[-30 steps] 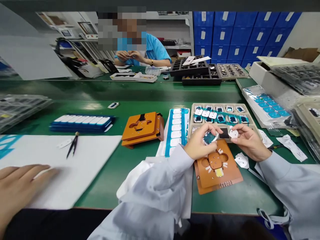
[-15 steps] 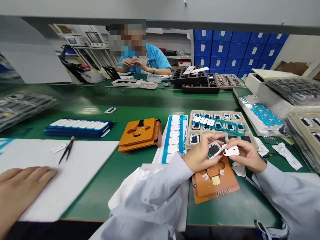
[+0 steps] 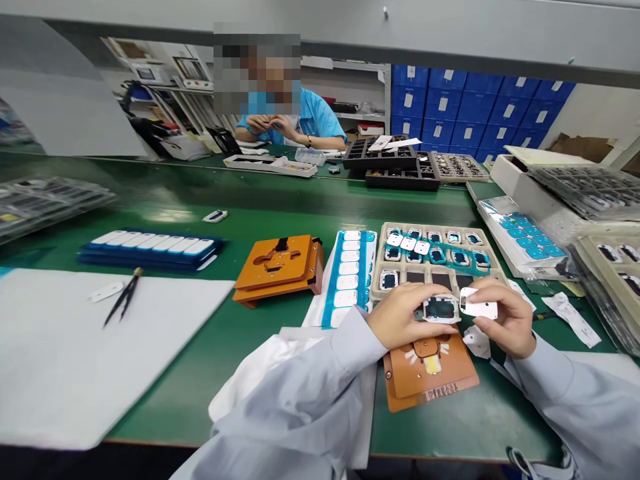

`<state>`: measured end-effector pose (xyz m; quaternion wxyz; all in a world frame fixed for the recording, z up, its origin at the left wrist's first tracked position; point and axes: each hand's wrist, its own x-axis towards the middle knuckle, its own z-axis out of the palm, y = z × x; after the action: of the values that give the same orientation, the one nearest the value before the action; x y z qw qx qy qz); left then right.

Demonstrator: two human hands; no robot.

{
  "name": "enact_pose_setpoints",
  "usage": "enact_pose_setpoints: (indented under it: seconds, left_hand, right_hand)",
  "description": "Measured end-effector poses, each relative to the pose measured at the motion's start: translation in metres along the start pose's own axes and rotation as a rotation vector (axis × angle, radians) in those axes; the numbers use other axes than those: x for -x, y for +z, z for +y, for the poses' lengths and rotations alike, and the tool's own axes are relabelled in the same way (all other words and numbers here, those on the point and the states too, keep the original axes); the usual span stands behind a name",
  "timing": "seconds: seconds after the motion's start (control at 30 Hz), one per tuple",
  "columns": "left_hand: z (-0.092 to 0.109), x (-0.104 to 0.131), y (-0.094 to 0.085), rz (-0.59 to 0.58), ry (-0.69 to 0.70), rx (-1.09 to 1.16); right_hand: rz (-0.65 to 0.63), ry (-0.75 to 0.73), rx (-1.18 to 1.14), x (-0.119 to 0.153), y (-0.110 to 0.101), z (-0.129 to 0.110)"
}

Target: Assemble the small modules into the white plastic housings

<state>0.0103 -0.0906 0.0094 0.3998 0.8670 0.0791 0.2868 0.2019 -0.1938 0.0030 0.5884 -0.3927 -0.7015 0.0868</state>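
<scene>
Between thumb and fingers, my left hand (image 3: 403, 317) grips a small white-rimmed casing (image 3: 441, 309) with a dark inside facing me. My right hand (image 3: 507, 317) pinches a thin white rounded plate (image 3: 479, 305) with small holes, just right of the casing; a narrow gap shows between the two. Below my hands lies an orange fixture (image 3: 433, 380) with a shaped recess and a yellowish patch, partly covered by my left hand. Behind my hands stands a beige compartment tray (image 3: 379, 267) of similar casings, with several white plates (image 3: 407, 243) lying across it.
Left of the tray lie a blue strip of white labels (image 3: 347, 257) and a second orange fixture (image 3: 275, 267). Tweezers (image 3: 123, 297) rest on a white sheet (image 3: 150, 347). Stacked trays (image 3: 607, 287) stand at right. A co-worker in blue (image 3: 320, 113) sits across the bench.
My hands have shifted slightly right, and the casing has turned so its open inside shows more squarely. The plate has moved right with my right hand. Another person's hand at far left has left the view.
</scene>
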Motion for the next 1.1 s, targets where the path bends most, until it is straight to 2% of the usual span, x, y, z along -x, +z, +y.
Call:
enact_pose_setpoints:
  seconds: [0.13,0.27,0.37,0.63,0.73,0.93,1.1]
  left_hand:
    - [0.001,0.000,0.000,0.030,0.025,-0.004]
    - [0.003,0.000,-0.004,-0.044,0.130,0.026]
    - [0.006,-0.001,-0.006,-0.072,0.181,0.115]
    - [0.010,0.000,-0.005,-0.047,0.106,0.285]
    - [0.008,0.000,-0.004,-0.022,0.092,0.283]
    - [0.008,0.001,-0.001,0.112,0.051,0.225]
    - [0.009,0.001,0.000,0.115,0.026,0.204]
  right_hand:
    - [0.078,0.051,0.040,0.004,0.002,0.001]
    - [0.088,0.087,0.065,0.007,0.003,0.006]
    - [0.059,0.060,0.096,0.006,0.004,0.007]
    - [-0.022,-0.158,0.275,-0.004,0.007,-0.005]
    - [-0.022,-0.169,0.347,-0.005,0.010,-0.009]
    - [0.048,-0.170,0.481,-0.004,0.012,-0.011]
    - [0.064,-0.207,0.533,-0.003,0.011,-0.008]
